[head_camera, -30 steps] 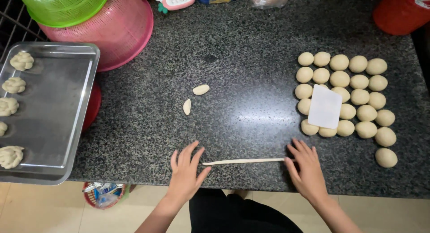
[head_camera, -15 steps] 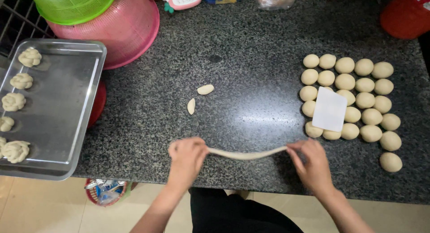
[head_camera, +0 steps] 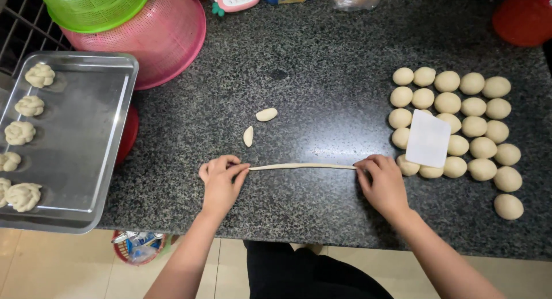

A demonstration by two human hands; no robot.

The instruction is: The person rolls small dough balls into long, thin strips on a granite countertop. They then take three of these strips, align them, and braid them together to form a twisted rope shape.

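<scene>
Pinching thin smooth dough rope (head_camera: 303, 167), left hand (head_camera: 221, 181), right hand (head_camera: 384, 183).

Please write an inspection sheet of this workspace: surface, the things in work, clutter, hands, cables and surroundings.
Surface: dark speckled stone counter, with no spills visible.
Things in work: thin dough rope stretched straight between both hands; dough balls in rows at the right, a white scraper card lying on them; two small dough pieces near the middle.
Clutter: metal tray at the left with braided dough shapes; green basket stacked on pink basket; red container at the far right corner.
Hands: left hand pinches one end of the rope, right hand the other.
Cables: nothing seen.
Surroundings: tiled floor below the counter edge.
</scene>
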